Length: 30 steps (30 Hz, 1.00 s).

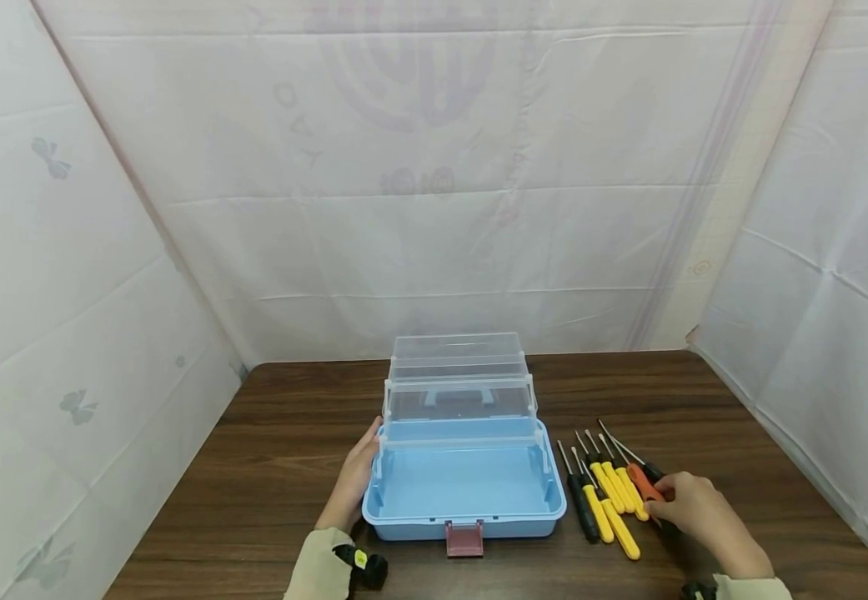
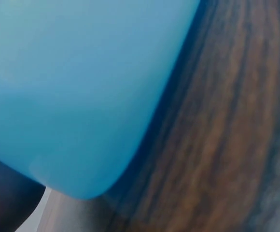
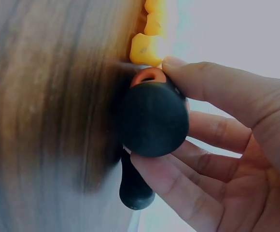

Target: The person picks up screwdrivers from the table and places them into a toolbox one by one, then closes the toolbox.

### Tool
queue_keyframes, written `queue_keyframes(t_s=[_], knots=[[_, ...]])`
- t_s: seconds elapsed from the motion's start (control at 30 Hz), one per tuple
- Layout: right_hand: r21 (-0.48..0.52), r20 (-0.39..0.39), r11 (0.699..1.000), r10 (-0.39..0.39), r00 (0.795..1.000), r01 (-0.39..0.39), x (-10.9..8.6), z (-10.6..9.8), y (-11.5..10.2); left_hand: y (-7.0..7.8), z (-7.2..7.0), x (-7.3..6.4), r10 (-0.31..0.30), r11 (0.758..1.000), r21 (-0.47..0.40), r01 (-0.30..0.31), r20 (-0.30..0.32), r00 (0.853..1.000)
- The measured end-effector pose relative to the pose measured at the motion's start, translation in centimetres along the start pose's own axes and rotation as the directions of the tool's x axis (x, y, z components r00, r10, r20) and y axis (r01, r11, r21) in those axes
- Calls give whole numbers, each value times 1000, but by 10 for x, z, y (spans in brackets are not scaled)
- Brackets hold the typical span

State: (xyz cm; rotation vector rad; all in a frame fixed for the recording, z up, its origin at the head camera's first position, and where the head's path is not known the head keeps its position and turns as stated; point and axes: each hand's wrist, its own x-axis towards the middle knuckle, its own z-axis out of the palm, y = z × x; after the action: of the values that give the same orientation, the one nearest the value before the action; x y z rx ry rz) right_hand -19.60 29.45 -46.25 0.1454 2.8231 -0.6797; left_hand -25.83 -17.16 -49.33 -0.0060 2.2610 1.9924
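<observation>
Left hand [image 1: 354, 477]: straight fingers touch the blue box [image 1: 403, 531].
Right hand [image 1: 704, 510]: pinches a black handle [image 3: 152, 121].
Yellow screwdrivers [image 1: 620, 530]: on the bench [image 1: 276, 475], near the blue box.

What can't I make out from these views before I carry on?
- Screwdriver tips: head view, too small to tell their shapes.
- Shaft of the gripped black handle: right wrist view, hidden behind the handle's round end.
- Most of the orange handle: right wrist view, hidden by that black handle.
- Blue box: left wrist view, blurred, cut off by top and left edges.
- Dark shape: left wrist view, cut off at lower left; unidentifiable.
</observation>
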Motion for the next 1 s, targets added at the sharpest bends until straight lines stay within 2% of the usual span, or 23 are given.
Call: queue_keyframes(t_s=[0.23, 1.0], knots=[[20, -5, 1000, 22, 1000, -22, 1, 1, -1, 0, 0, 1, -4, 1000, -17, 4, -1, 1000], [69, -38, 998, 0, 999, 2, -3, 2, 4, -3, 2, 1, -6, 1000, -19, 6, -6, 1000]])
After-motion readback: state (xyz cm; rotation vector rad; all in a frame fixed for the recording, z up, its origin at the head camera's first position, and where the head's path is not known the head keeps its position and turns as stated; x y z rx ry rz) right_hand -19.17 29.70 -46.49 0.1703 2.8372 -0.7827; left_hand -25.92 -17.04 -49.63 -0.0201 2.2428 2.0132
